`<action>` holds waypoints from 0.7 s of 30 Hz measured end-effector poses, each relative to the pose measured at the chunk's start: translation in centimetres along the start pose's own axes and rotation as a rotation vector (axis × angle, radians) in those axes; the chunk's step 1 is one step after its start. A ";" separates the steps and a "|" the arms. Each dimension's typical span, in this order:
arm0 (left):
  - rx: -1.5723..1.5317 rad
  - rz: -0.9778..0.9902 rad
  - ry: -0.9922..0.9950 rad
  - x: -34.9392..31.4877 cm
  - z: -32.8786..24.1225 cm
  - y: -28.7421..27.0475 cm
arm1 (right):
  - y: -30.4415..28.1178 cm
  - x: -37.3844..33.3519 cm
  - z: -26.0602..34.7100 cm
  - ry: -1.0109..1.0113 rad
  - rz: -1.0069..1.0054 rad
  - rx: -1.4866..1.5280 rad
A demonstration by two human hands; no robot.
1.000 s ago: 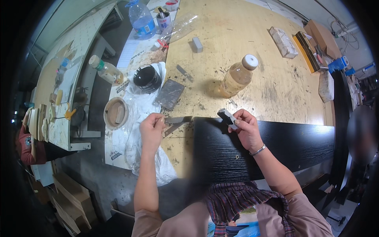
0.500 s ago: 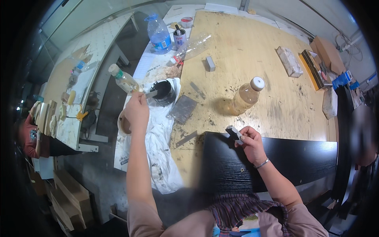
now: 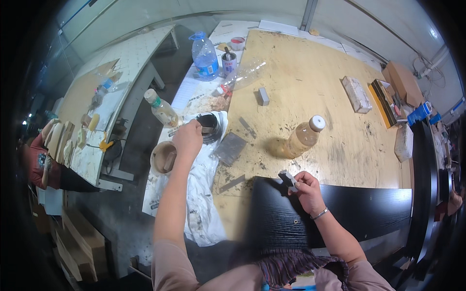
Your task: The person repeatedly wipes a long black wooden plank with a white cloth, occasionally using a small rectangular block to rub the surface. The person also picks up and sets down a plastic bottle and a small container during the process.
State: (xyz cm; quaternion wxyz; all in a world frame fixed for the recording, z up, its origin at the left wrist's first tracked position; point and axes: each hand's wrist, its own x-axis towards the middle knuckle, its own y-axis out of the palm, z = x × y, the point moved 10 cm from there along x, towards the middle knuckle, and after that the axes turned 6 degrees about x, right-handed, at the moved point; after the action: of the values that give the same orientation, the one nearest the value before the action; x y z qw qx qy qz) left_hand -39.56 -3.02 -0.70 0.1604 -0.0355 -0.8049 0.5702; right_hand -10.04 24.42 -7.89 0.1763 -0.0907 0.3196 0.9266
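Note:
My left hand (image 3: 188,140) is closed on a thin flat metal strip (image 3: 208,130), whose end reaches into the open black can (image 3: 213,119). That can holds something dark and stands on a stained white cloth (image 3: 187,189). My right hand (image 3: 307,189) pinches a small grey block (image 3: 289,180) with a black face, above the near edge of a glossy black panel (image 3: 349,206). Left of the can is a clear bottle (image 3: 161,110) with a pale cap. A brown tape roll (image 3: 158,157) lies by my left wrist.
A bottle of amber liquid (image 3: 303,138) stands on the wooden board (image 3: 335,150). A grey block (image 3: 262,97) and a dark square sheet (image 3: 230,149) are nearby. A large blue-tinted bottle (image 3: 206,60) is at the back. Another person (image 3: 39,160) works at the far left.
My left hand has moved slightly right and down, taking the metal strip from the can's rim into its opening. My right hand keeps its hold on the block. The whole view has shifted slightly.

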 end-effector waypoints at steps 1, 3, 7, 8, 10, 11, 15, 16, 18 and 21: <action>-0.014 -0.041 -0.023 0.1 0.2 -0.8 | 0.0 0.1 0.0 0.004 0.002 0.000; 0.018 -0.035 -0.090 0.4 1.1 -1.0 | 0.2 0.2 0.1 0.020 -0.007 0.001; 0.000 0.014 -0.045 0.6 1.4 0.3 | 1.6 1.2 0.2 0.086 0.001 -0.022; -0.001 0.003 -0.089 0.7 1.9 0.2 | 2.4 1.8 0.4 0.090 0.003 -0.035; -0.007 -0.015 -0.167 0.7 2.5 -0.2 | 4.8 3.0 1.1 0.093 -0.002 -0.059; -0.012 -0.020 -0.171 0.8 2.9 0.0 | 5.7 4.0 1.0 0.106 0.031 -0.070; -0.231 -0.014 -0.228 0.5 5.2 2.5 | 9.6 7.6 -0.2 0.177 0.100 -0.031; -0.335 -0.008 -0.289 0.5 6.7 3.3 | 10.3 8.6 -0.7 0.194 0.089 -0.029; -0.599 0.003 -0.377 0.2 9.0 5.4 | 11.7 10.4 -1.8 0.229 0.058 -0.028; -0.965 0.031 -0.455 -0.2 9.4 6.7 | 12.9 13.4 -3.2 0.218 0.053 -0.027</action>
State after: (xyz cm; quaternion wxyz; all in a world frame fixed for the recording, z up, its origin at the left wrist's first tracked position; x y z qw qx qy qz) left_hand -43.06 -9.26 -9.81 -0.0612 0.0072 -0.9895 0.1309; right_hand -27.19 16.54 -6.88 0.1149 -0.1848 0.3269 0.9197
